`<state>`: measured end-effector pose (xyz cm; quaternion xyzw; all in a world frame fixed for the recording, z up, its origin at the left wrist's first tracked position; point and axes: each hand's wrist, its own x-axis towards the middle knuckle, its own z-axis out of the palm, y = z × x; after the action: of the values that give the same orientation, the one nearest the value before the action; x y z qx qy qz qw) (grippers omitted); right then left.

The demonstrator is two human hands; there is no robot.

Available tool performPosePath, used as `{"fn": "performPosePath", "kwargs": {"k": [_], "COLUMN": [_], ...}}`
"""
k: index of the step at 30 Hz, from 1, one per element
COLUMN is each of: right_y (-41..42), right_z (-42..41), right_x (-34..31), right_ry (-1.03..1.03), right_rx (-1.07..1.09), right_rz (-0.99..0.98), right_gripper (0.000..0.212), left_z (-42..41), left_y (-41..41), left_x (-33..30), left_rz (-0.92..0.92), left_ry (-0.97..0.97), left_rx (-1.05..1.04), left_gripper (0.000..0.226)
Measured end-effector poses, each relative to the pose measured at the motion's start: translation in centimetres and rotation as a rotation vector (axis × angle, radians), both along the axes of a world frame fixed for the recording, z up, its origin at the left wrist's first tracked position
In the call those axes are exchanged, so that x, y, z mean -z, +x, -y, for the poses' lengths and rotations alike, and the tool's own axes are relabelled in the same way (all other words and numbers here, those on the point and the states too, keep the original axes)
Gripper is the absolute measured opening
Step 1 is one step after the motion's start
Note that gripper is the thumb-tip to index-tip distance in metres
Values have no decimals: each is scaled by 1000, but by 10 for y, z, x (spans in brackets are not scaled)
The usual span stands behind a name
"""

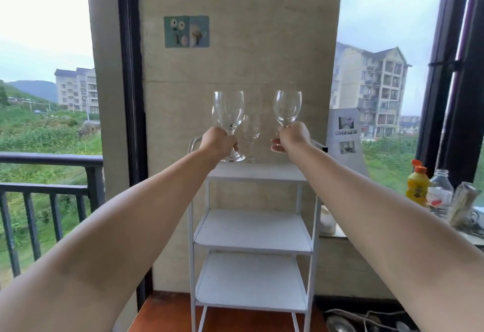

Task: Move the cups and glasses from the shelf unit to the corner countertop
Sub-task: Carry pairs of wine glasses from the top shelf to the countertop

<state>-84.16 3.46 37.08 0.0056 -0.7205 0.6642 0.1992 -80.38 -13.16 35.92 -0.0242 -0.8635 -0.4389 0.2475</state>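
At the far left of the frame a dark balcony railing runs across green slopes and distant apartment blocks. Right of it, a beige tiled wall panel fills the centre, with a small picture sticker in its upper left part.

Just left of centre, the left hand is wrapped around the stem of a large wine glass. The glass stands upright, and its round foot shows below the hand at the level of the top shelf; whether the foot touches the shelf cannot be told. Just beside it to the right, a small wine glass stands free and upright on the top board of the white shelf unit, between the two hands. The three lower boards of the unit, in the lower centre of the frame, carry nothing.

Right of the small glass, the right hand grips a second large wine glass by its stem, bowl up and upright, held clear above the top shelf. Both forearms reach in from the bottom corners of the frame.

Further right, a sheet of paper with photos leans against the window. At the right edge, the table carries a yellow bottle with an orange cap, a clear bottle just beside it, and a shiny can-like thing too blurred to name. Cables lie on the floor at the lower right.
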Motion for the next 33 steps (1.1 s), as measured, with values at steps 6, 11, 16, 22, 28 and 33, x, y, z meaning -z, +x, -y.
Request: {"fn": "performPosePath", "kwargs": {"k": [6,11,16,22,28,33], "right_y": [70,145,215,298,418,552], "right_z": [-5,-19,-54,-132,-241,-328], "right_x": [5,40,91,163,238,305], "right_ry": [-25,-14,39,-50,-211,-276], "right_rx": [-14,56,167,319,552,746], "right_rz": [-47,-46,57,208,330,443], "right_gripper": [13,26,27,13,13,14], "left_z": [-16,-38,-72,-149,-260,-367], "left_y": [53,113,167,217,298,397], "left_x": [-2,31,81,156,231,287], "left_rz": [-47,-27,122,297,388,497], "left_ry": [10,137,135,58,-91,-171], "left_rx": [99,244,398,523,697,869], "left_gripper": [37,37,33,29,30,35]}}
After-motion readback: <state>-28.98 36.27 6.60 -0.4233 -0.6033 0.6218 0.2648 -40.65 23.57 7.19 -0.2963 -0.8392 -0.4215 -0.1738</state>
